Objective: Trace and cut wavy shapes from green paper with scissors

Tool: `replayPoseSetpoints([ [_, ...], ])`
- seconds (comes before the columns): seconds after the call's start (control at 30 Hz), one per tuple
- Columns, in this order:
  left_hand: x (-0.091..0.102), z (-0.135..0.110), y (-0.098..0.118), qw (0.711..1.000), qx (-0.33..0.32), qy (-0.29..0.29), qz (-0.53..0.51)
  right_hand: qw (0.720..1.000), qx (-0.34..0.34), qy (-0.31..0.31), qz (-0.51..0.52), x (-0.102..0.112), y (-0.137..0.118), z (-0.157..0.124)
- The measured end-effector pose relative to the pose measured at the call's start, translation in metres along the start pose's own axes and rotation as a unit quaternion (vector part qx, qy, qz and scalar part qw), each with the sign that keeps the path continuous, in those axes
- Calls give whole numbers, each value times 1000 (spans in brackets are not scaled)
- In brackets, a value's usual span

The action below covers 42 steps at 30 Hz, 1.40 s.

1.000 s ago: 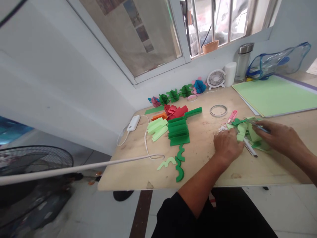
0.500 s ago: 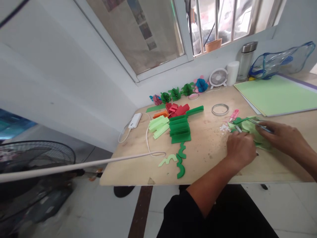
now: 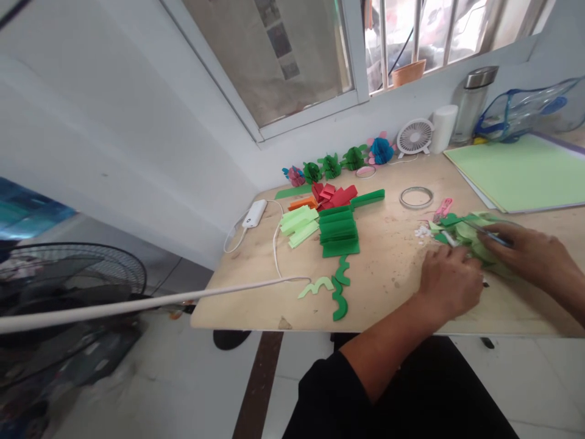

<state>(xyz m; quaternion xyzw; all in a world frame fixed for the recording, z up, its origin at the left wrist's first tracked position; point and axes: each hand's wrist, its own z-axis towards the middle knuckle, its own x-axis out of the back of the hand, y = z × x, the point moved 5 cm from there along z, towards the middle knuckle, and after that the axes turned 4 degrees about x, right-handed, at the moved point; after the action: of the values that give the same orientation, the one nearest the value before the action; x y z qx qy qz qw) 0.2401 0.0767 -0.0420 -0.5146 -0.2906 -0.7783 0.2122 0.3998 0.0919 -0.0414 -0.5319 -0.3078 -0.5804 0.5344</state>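
My left hand (image 3: 450, 281) rests knuckles-up on the wooden table (image 3: 393, 268), fingers curled down onto a heap of light and dark green paper pieces (image 3: 470, 235); what it grips is hidden. My right hand (image 3: 532, 256) lies just right of the heap, pinching a thin metal tool (image 3: 491, 235) that points left over the paper. A white pen tip (image 3: 450, 239) shows beside my left fingers.
Stacks of folded dark green (image 3: 339, 233), light green (image 3: 298, 222) and red paper (image 3: 336, 196) lie mid-table, with wavy cut strips (image 3: 336, 291) near the front edge. A tape ring (image 3: 416, 197), pink scissors (image 3: 443, 207), small fan (image 3: 414, 137), flask (image 3: 473, 94), green sheets (image 3: 525, 174), charger cable (image 3: 274, 244) and floor fan (image 3: 82, 274).
My left hand slid right and nearer along the table, over the pen and onto the paper heap. My right hand stayed by the heap with the tool. The view shifted slightly.
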Motion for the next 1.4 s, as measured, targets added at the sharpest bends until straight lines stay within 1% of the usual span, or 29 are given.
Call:
replayPoseSetpoints([
  [0.1,3,-3,-3,1000,6,2,-5,999,-17,-30,22,1,0,0],
  [0.2,3,-5,-6,1000,10,-1,-12,998,-29,-43,36,6,3,-2],
  [0.33,5,-10,-7,999,-2,2,-36,997,-45,-40,50,14,6,-10],
  [0.4,9,-13,-10,999,2,6,-50,996,-51,-32,59,19,5,-17],
  [0.47,16,-17,-15,998,17,7,-63,995,-59,-23,71,25,0,-25],
  [0.53,23,-23,-20,996,32,-5,-77,994,-65,-19,86,31,-9,-36],
  [0.6,30,-33,-23,995,44,-31,-89,992,-67,-25,104,35,-21,-47],
  [0.67,37,-49,-27,992,68,-47,-97,990,-69,-35,119,35,-36,-60],
  [0.77,49,-82,-35,987,115,-31,-108,983,-87,-57,148,26,-52,-79],
  [0.83,57,-108,-41,984,130,-16,-123,976,-65,-72,193,14,-62,-89],
  [0.9,66,-133,-53,978,160,14,-133,971,-37,-89,220,1,-69,-98],
  [0.97,77,-155,-70,969,199,57,-133,966,-13,-102,238,-10,-77,-105],
  [1.03,89,-173,-93,958,251,90,-109,963,-21,-112,245,-17,-85,-111],
  [1.1,98,-186,-117,951,286,99,-65,958,-34,-128,255,-19,-96,-114],
  [1.13,103,-191,-128,949,293,100,-54,956,-35,-130,261,-18,-102,-114],
  [1.23,111,-202,-157,946,307,97,-29,953,-20,-117,277,-13,-118,-112],
  [1.3,113,-209,-167,947,309,90,-13,953,-14,-119,279,-13,-124,-112],
  [1.33,112,-213,-169,947,308,87,-5,953,-14,-122,276,-15,-124,-112],
  [1.4,109,-223,-165,950,303,81,7,957,-19,-124,263,-19,-122,-113],
])
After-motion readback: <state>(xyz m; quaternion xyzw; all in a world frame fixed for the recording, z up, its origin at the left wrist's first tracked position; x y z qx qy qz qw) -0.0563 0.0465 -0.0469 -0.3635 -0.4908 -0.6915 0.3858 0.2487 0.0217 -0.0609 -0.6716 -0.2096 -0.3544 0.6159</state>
